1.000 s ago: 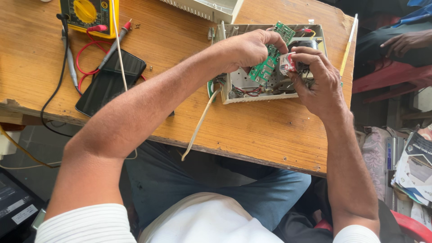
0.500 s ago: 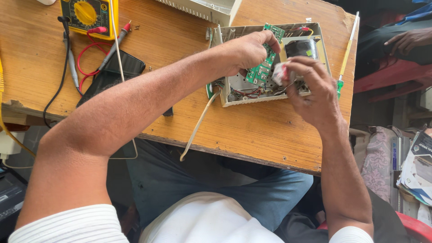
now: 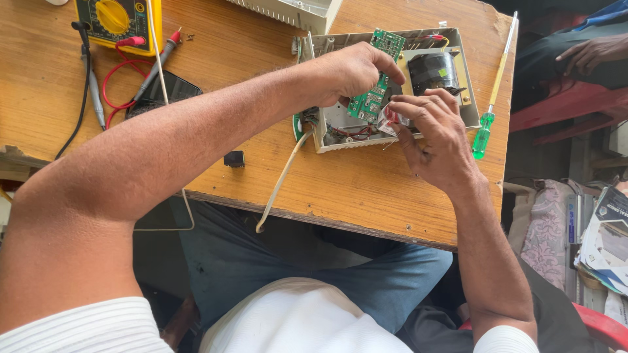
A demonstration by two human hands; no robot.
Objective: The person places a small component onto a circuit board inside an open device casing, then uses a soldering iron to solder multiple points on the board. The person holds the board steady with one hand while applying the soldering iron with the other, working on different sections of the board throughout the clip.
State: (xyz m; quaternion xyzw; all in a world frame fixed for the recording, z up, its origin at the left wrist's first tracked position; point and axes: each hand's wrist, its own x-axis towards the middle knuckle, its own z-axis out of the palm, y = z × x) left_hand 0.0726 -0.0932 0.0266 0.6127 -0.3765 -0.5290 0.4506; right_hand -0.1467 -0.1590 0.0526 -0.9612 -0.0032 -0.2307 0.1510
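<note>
Seen from above at a worn wooden table (image 3: 366,189): an open, pale grey metal equipment case (image 3: 458,72) with its lid off, lying near the far right corner. Inside, a green printed circuit board (image 3: 374,91) tilted up on edge, gripped at its upper part by the left hand (image 3: 350,70), fingers (image 3: 386,65) curled and closed on the board. Just beside it, the right hand (image 3: 435,140), fingers bent together and pinching a small white component with red marking (image 3: 387,121) at the board's lower edge. Behind the right hand, a dark wound transformer (image 3: 434,68) seated in the case's right half, red wires (image 3: 353,131) along the case floor.

To the right of the case, a long screwdriver with translucent green handle (image 3: 483,134), lying along the table's edge. Off the case's front left corner, a flat cream-coloured cable (image 3: 281,183) trailing over the near edge, a small black block (image 3: 233,159) close by. At far left, a yellow multimeter (image 3: 118,23) with red and black probe leads (image 3: 114,91) looped beside a black flat device (image 3: 163,91). At the top, part of a pale ventilated metal cover (image 3: 288,10). Beyond the table at upper right, another person's hand (image 3: 589,52) resting on a dark surface.
</note>
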